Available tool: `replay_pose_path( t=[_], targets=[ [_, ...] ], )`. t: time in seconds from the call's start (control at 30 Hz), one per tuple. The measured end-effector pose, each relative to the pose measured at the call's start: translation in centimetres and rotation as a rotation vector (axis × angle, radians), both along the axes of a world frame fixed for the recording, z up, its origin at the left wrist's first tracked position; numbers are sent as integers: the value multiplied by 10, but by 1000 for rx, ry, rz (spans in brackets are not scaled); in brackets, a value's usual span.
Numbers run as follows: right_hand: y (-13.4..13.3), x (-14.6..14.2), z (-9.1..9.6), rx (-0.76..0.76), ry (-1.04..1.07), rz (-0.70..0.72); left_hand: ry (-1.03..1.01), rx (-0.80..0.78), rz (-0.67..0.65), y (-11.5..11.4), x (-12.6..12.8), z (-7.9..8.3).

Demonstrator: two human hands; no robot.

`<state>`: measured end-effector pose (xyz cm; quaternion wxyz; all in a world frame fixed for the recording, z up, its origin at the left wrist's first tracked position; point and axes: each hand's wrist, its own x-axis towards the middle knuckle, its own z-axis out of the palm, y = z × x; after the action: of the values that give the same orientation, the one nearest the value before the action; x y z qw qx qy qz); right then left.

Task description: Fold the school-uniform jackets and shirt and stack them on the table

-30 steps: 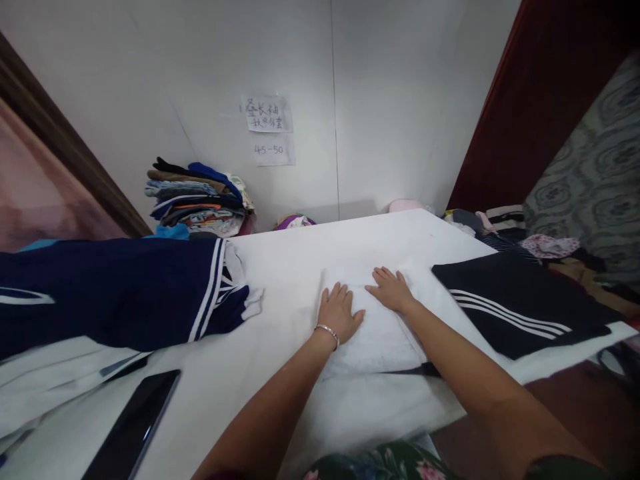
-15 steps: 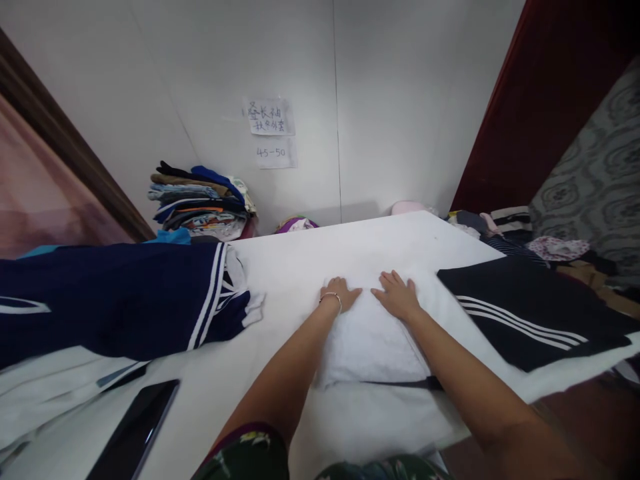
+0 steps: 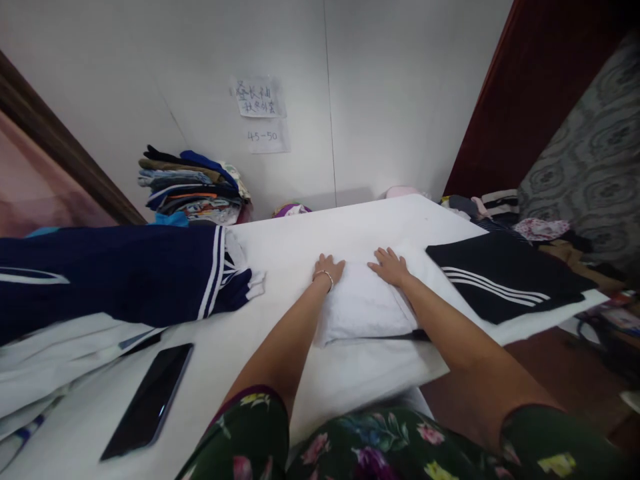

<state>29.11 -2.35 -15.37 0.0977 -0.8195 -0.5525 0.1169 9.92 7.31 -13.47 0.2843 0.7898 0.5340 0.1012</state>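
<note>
A folded white garment (image 3: 367, 310) lies flat on the white table (image 3: 280, 253) in front of me, with a strip of dark cloth showing under its near right edge. My left hand (image 3: 328, 268), a bracelet at its wrist, rests with fingers spread on the far left corner of the garment. My right hand (image 3: 390, 267) lies on its far right corner, palm down and fingers apart. Neither hand grips the cloth. Right of the garment is a black garment (image 3: 505, 273) with three white stripes.
Navy garments with white stripes (image 3: 150, 273) lie at the left above white clothing (image 3: 60, 360). A black phone (image 3: 150, 400) is near the front left. A stack of folded clothes (image 3: 193, 187) stands by the wall. More clothes (image 3: 543, 229) lie beyond the table's right side.
My head view has tilted down and shifted slightly, so more of my floral clothing shows. Both hands remain on the white garment's far corners, the fingers slightly more curled over its far edge.
</note>
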Motion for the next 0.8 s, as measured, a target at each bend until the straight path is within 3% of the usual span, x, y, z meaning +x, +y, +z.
replay_pose_path(
  t=[0.17,0.33,0.47,0.57,0.7,0.8],
  targets=[
    [-26,6,1,-15,98,75,-90,-44,67,-26,-27,-10],
    [-92,2,-11,77,247,79,-274,-36,99,-63,-52,-17],
    [-144,-2,-24,233,439,-51,-295,-69,118,-81,-63,-12],
    [-169,-9,-34,377,521,-205,-293,-141,140,-82,-69,-9],
    [-180,-22,-41,532,519,-344,-316,-193,127,-79,-74,-10],
    [-176,-25,-39,565,526,-395,-351,-216,100,-79,-76,-11]
  ],
)
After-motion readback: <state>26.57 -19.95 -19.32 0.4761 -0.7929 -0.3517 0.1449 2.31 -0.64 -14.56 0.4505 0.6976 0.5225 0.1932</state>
